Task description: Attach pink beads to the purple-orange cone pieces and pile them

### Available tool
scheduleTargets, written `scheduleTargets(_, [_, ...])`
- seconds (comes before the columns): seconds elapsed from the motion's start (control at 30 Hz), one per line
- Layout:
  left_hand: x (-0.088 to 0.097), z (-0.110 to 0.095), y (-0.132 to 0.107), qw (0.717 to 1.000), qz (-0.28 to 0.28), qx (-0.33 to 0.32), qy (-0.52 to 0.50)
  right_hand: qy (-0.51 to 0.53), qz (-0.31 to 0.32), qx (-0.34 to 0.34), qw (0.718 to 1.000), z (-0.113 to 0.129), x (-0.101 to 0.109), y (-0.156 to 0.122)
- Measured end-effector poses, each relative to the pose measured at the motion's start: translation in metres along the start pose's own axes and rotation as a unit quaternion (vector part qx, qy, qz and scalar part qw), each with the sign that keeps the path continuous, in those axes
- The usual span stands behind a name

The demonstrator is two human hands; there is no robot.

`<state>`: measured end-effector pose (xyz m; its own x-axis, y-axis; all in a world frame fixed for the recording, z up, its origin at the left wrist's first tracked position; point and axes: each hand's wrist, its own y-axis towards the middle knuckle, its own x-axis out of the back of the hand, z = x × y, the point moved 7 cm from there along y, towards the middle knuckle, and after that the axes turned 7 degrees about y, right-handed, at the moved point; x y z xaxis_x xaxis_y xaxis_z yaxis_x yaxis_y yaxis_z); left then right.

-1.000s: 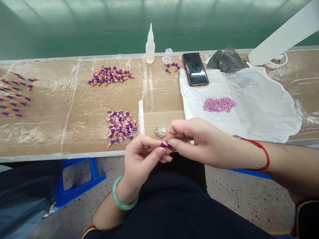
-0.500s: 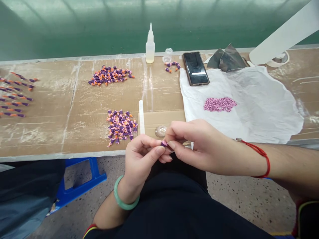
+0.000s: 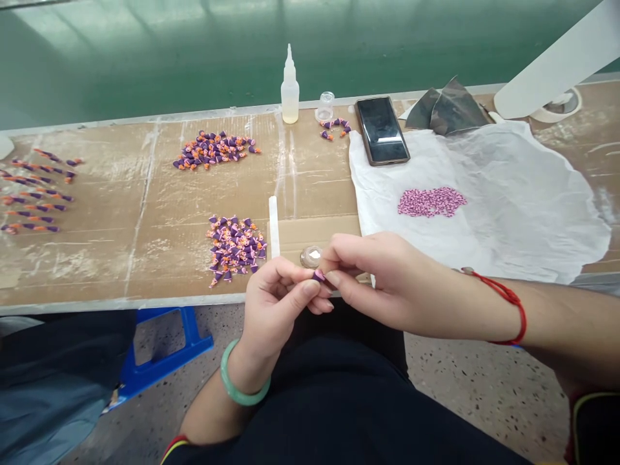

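Between thumb and forefinger, my left hand (image 3: 283, 294) pinches a small purple cone-shaped piece with pink on it (image 3: 318, 276). From the other side, the thumb and forefinger of my right hand (image 3: 382, 281) close on the same piece at its pink end; fingertips cover part of it. Just beyond my fingers lies a small clear round dish (image 3: 310, 256). A pile of purple, pink and orange pieces (image 3: 236, 248) sits to the left of my left hand. Tiny pink bits (image 3: 431, 201) are spread on a white cloth (image 3: 523, 194) beyond my right hand.
At the back stand a dropper bottle (image 3: 290, 97) and a small clear cup (image 3: 325, 106). A phone (image 3: 382, 131) overlaps the cloth. More purple-orange pieces (image 3: 213, 150) lie further back, others (image 3: 39, 187) far left. A white strip (image 3: 274, 226) and tape roll (image 3: 557, 108) are there.
The view has shifted slightly, bringing more of the table's left side into sight. Both hands keep nearly the same pose, still pinching the small purple piece.
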<state>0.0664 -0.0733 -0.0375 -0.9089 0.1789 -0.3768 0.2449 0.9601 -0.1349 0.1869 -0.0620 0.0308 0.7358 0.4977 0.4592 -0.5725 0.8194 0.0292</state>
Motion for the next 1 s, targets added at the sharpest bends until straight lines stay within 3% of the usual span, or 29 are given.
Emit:
scheduleTargets(0.1, [0.003, -0.003, 0.002, 0.999, 0.006, 0.020, 0.039, 0.014, -0.005, -0.036, 0.999, -0.009, 0.013, -0.007])
scheduleTargets(0.23, [0.033, -0.021, 0.014, 0.973, 0.005, 0.033, 0.227, 0.008, -0.099, -0.103, 0.990, -0.034, 0.049, -0.031])
scheduleTargets(0.37, [0.071, -0.050, 0.035, 0.877, 0.016, 0.047, 0.478, -0.021, -0.158, -0.185, 0.970, -0.072, 0.076, -0.064])
scheduleTargets(0.5, [0.092, -0.075, 0.065, 0.775, -0.012, 0.035, 0.631, 0.007, -0.225, -0.261, 0.939, -0.110, 0.093, -0.097])
scheduleTargets(0.63, [0.088, -0.090, 0.120, 0.716, -0.078, -0.054, 0.692, 0.014, -0.256, -0.292, 0.922, -0.131, 0.101, -0.113])
scheduleTargets(0.7, [0.082, -0.092, 0.153, 0.653, -0.107, -0.089, 0.744, 0.017, -0.264, -0.288, 0.920, -0.134, 0.103, -0.116])
scheduleTargets(0.8, [0.073, -0.085, 0.194, 0.555, -0.098, -0.087, 0.822, 0.020, -0.285, -0.292, 0.913, -0.133, 0.109, -0.122])
scheduleTargets(0.83, [0.070, -0.082, 0.203, 0.541, -0.089, -0.081, 0.832, 0.016, -0.295, -0.296, 0.909, -0.131, 0.112, -0.125])
scheduleTargets(0.97, [0.059, -0.077, 0.214, 0.528, -0.048, -0.063, 0.846, -0.022, -0.347, -0.285, 0.893, -0.120, 0.131, -0.136])
scheduleTargets(1.0, [0.059, -0.079, 0.213, 0.503, -0.048, -0.051, 0.861, -0.047, -0.352, -0.272, 0.894, -0.119, 0.136, -0.137])
